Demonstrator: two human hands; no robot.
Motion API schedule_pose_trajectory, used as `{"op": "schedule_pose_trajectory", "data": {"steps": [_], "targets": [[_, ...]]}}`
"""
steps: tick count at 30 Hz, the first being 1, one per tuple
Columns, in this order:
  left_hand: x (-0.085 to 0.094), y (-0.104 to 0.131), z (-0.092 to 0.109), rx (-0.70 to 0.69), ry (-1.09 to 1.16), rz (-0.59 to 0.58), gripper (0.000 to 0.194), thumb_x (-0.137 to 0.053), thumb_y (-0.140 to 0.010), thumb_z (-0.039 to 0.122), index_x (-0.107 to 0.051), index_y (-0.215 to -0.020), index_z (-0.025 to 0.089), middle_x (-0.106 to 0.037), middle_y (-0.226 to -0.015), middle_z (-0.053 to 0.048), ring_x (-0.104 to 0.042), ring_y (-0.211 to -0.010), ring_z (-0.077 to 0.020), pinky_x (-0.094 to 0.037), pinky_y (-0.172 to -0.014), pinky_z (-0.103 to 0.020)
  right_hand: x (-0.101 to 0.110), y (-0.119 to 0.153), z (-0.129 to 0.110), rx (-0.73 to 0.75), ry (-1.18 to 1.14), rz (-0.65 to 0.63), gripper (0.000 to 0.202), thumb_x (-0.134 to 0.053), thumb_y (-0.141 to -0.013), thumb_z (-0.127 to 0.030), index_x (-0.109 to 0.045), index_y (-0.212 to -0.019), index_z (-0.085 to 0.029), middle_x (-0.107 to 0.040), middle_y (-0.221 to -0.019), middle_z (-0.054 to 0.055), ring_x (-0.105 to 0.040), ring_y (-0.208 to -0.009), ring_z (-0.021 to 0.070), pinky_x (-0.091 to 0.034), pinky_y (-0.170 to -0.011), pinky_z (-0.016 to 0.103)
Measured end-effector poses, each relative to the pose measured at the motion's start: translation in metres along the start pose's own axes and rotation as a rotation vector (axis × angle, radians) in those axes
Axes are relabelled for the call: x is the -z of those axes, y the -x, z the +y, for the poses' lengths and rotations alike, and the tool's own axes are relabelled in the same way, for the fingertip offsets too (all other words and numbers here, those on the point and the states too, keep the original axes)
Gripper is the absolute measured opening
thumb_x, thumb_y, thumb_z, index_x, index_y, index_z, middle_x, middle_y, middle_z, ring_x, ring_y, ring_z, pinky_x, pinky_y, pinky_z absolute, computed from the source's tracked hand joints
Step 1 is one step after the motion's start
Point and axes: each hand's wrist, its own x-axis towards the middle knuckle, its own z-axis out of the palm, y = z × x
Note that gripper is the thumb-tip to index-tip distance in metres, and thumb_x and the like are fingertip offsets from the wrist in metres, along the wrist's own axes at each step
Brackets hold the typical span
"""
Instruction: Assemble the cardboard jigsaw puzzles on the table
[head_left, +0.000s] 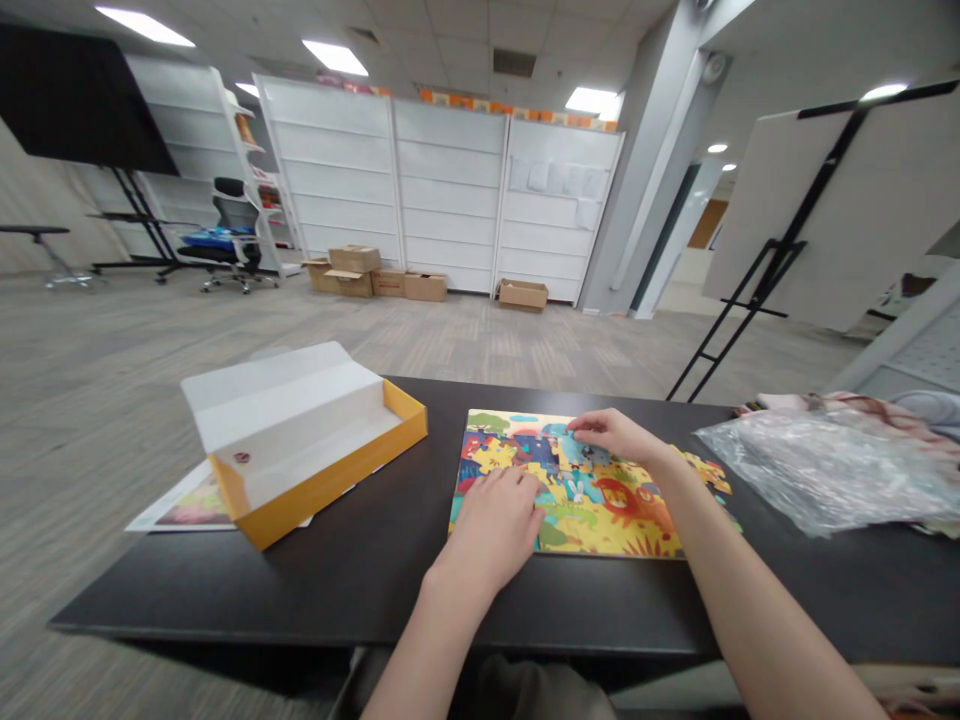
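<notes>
A colourful animal jigsaw puzzle (577, 535) lies flat on the black table in front of me, with a lion, a rabbit and a crocodile on it. Across its left part rests my left hand (499, 515), palm down, fingers lying on the pieces near loose yellow ones. My right hand (615, 435) is at the upper middle of the puzzle, thumb and fingers closed on a bluish puzzle piece (592, 455) that they partly hide. More loose yellow puzzle pieces (709, 472) sit by the puzzle's right edge, partly behind my right forearm.
An open yellow box (330, 480) with a white inside stands on the table (375, 580) at the left, over a printed sheet (191, 500). Clear plastic packaging (825, 465) lies at the right. Beyond are cardboard boxes (356, 270), an office chair (229, 235) and a board stand (750, 300).
</notes>
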Motion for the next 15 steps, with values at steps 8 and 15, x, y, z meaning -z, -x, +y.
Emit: {"op": "schedule_pose_trajectory", "data": {"steps": [8, 15], "targets": [[0.005, -0.001, 0.006, 0.033, -0.015, 0.036, 0.020, -0.054, -0.095, 0.025, -0.066, -0.111, 0.021, -0.069, -0.116, -0.009, -0.064, -0.113, -0.0267, -0.050, -0.098, -0.040, -0.011, -0.001, -0.003, -0.070, 0.195, 0.180, 0.031, -0.066, -0.080, -0.034, -0.076, -0.104, -0.018, -0.077, -0.095, 0.008, -0.066, -0.077, 0.0197, -0.052, -0.071, 0.029], [0.008, 0.002, 0.004, 0.034, -0.052, 0.028, 0.021, -0.051, -0.096, 0.023, -0.066, -0.111, 0.020, -0.070, -0.114, -0.009, -0.064, -0.110, -0.0263, -0.052, -0.095, -0.039, -0.006, 0.016, -0.022, 0.017, 0.358, 0.043, 0.047, -0.081, -0.068, -0.046, -0.077, -0.107, -0.021, -0.076, -0.102, 0.006, -0.063, -0.081, 0.0200, -0.050, -0.076, 0.029]]}}
